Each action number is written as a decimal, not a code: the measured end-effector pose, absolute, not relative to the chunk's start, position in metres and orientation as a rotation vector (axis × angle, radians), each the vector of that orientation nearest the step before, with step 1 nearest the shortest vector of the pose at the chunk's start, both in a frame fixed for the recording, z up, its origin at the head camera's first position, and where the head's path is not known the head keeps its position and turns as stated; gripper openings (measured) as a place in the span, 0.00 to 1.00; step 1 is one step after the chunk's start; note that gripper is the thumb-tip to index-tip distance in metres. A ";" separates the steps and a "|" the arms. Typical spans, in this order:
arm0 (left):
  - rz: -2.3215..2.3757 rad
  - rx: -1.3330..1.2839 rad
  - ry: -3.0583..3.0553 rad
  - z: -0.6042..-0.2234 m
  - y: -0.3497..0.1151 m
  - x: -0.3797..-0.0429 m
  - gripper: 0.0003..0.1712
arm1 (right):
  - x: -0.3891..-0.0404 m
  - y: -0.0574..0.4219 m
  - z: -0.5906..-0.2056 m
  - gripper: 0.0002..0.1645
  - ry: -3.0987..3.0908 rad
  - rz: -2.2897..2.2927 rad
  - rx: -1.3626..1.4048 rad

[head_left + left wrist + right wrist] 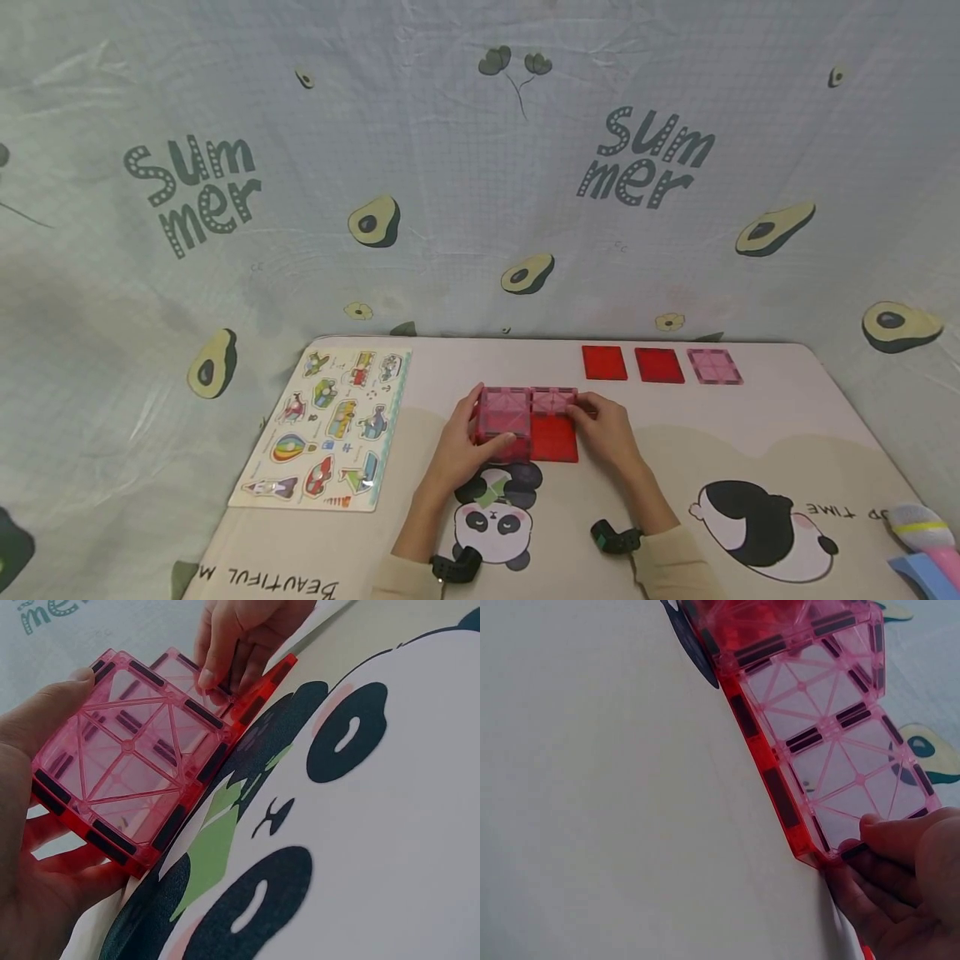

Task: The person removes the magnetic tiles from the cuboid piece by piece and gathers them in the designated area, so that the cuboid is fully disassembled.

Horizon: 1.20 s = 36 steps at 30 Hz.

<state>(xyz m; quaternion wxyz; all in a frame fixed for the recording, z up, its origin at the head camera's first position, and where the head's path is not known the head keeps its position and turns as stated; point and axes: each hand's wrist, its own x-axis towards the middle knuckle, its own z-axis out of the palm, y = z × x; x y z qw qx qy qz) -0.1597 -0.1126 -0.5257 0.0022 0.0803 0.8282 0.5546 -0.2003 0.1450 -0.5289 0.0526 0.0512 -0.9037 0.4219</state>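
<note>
A box built of pink see-through magnetic tiles stands on red tiles; my left hand grips it, thumb across the near side and fingers round its left side. To the right of the box, a pink magnetic tile stands upright along the back of a flat red tile. My right hand pinches this upright tile at its right end, thumb on one face and fingers behind. In the left wrist view, dark magnet strips show along the edges of the box's near tile.
Two flat red tiles and a pink tile lie in a row at the back. A picture puzzle board is at the left. A toy microphone lies by the right edge. Panda prints mark the mat.
</note>
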 end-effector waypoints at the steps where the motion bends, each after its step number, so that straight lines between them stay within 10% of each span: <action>1: 1.743 0.253 2.595 -0.526 -0.113 -0.160 0.56 | -0.200 0.145 -0.529 0.19 -2.746 1.282 0.154; 36: 1.732 0.241 2.599 -0.525 -0.113 -0.158 0.57 | -0.203 0.149 -0.528 0.21 -2.705 1.448 -0.043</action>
